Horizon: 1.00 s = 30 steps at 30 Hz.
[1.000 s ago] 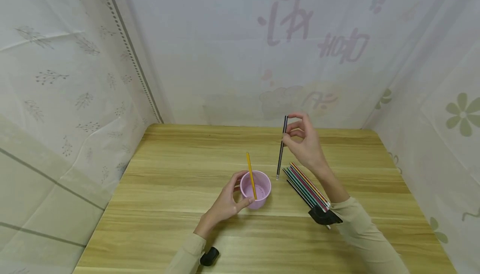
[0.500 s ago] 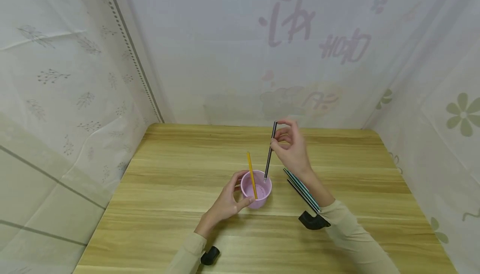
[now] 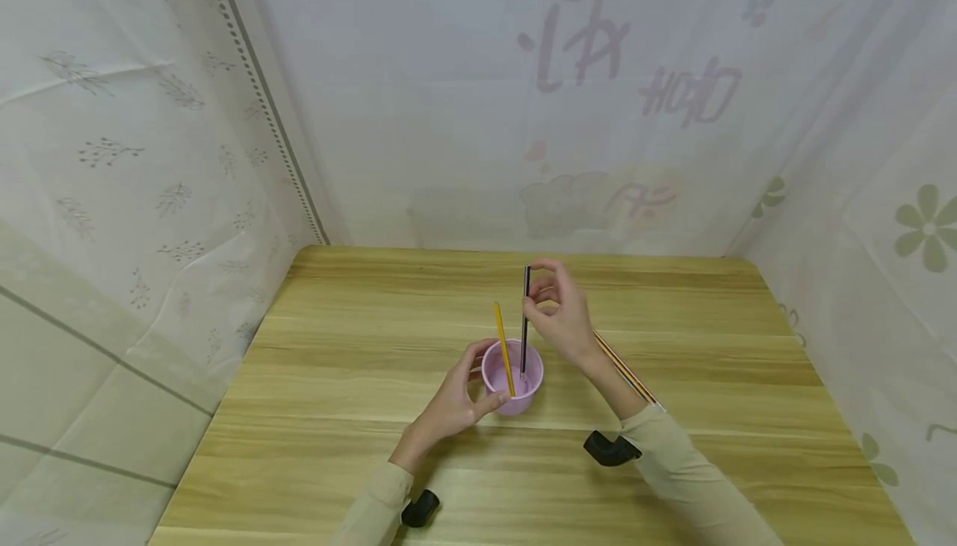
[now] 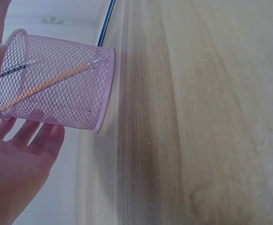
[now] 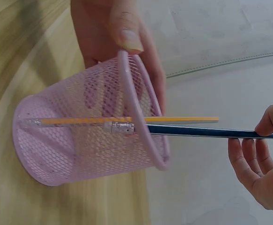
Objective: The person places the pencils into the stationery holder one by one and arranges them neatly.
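Note:
A pink mesh pencil cup (image 3: 516,405) stands upright on the table, steadied by my left hand (image 3: 451,403) with the thumb at its rim and the fingers around its side. Inside leans a yellow pencil (image 3: 499,326), its top rising above the rim. My right hand (image 3: 561,315) pinches a dark pencil (image 3: 525,326) near its upper end, held nearly vertical. In the right wrist view that pencil's eraser end (image 5: 122,127) is just inside the cup's mouth, well above the base.
Several pencils (image 3: 626,371) lie on the wooden table (image 3: 336,346), mostly hidden beneath my right forearm. Black wrist mounts (image 3: 611,449) sit at both cuffs. Patterned cloth (image 3: 449,114) hangs behind the table and along both sides.
My right hand has moved left and down with the dark pencil, from right of the cup to inside its mouth. The left hand keeps its hold. The forearm now covers more of the pencils.

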{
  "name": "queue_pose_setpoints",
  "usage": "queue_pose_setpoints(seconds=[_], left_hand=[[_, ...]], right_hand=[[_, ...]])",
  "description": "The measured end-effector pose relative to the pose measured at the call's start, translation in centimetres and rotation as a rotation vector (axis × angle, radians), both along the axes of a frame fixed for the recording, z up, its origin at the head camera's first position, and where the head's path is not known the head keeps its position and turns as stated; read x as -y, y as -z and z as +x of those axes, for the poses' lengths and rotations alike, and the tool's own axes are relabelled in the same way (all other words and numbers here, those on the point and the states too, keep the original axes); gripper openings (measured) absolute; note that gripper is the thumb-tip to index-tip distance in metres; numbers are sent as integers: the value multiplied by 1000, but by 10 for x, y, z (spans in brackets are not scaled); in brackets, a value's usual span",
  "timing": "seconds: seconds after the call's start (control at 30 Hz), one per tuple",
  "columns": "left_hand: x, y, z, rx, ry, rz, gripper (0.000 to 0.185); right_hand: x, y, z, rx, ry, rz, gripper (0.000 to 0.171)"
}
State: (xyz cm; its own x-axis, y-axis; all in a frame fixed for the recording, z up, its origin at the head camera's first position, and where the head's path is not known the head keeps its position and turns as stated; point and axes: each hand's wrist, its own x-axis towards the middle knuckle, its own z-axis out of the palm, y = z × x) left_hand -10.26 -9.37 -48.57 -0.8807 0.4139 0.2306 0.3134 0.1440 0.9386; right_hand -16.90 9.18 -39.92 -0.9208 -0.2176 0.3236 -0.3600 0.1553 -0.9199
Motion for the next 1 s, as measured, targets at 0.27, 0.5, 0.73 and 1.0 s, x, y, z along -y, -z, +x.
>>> queue_pose_setpoints(seconds=[0.27, 0.5, 0.73, 1.0], left_hand=[[1, 1, 1, 13, 2, 1, 71], [2, -2, 0, -7, 14, -19, 70], [2, 3, -2, -16, 8, -5, 71], [2, 36, -10, -35, -46, -23, 73]], right_hand=[[7, 16, 7, -3, -44, 82, 47], [10, 24, 11, -20, -54, 151, 45], [10, 26, 15, 6, -56, 187, 42], [3, 25, 16, -2, -17, 199, 43]])
